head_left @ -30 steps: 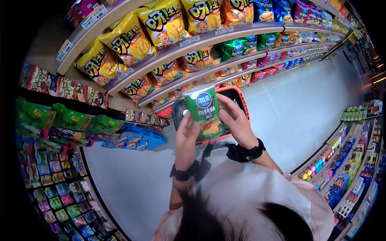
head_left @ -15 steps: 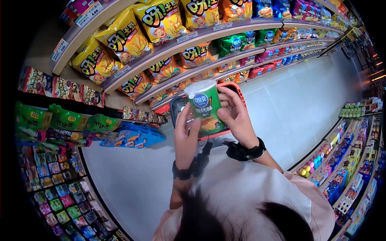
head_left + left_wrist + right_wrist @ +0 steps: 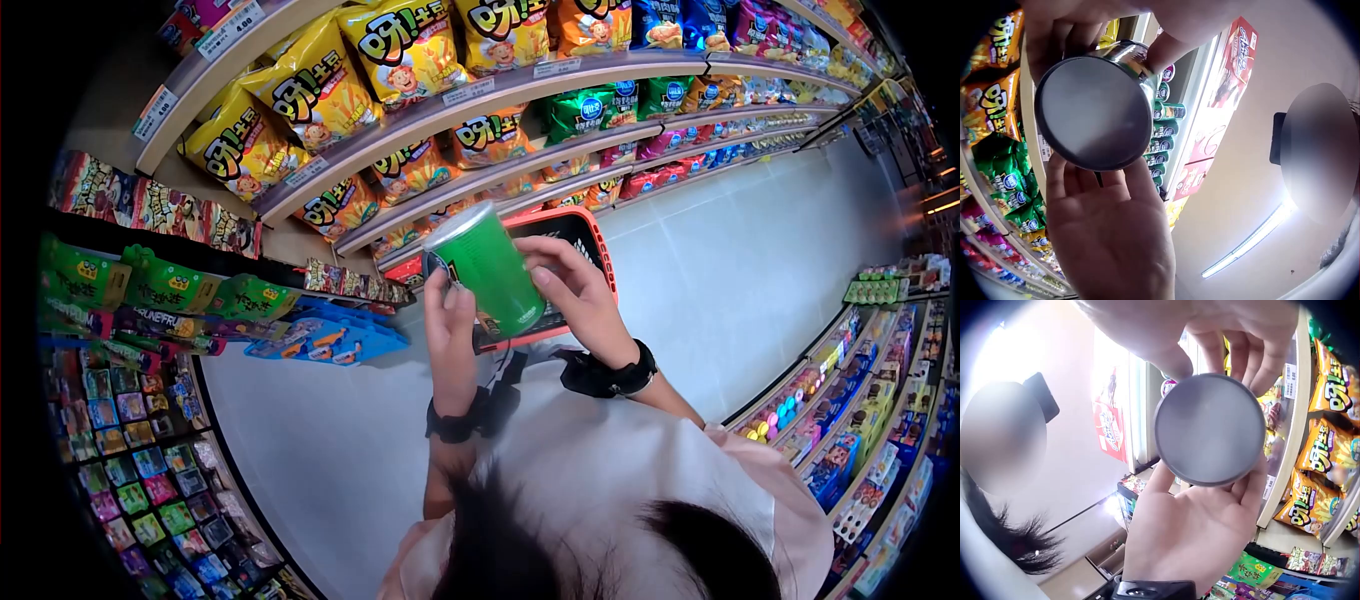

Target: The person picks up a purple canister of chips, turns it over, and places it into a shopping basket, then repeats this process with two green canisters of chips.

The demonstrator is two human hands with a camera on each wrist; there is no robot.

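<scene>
A green potato chip can [image 3: 490, 275] with a pale lid is held between both hands in the head view, tilted with its lid end up and to the left. Plain green side faces up; part of the printed label shows near the left fingers. My left hand [image 3: 452, 340] grips the can's left side, thumb and fingers around it. On the other side my right hand [image 3: 585, 305] holds it with curled fingers. Both wrist views show the flat grey can bottom [image 3: 1094, 112], with fingers around the can above and below.
Below the can is a shopping basket with a red-orange rim [image 3: 603, 250]. Shelves of yellow chip bags [image 3: 315, 95] curve along the far side. Green hanging packs [image 3: 170, 290] and a blue display [image 3: 330, 338] stand at left, more stocked shelves [image 3: 850, 440] at right.
The can has turned in the hands, so its front label has rolled away and plain green shows. Its lid end has swung left, and the left hand has shifted slightly left with it.
</scene>
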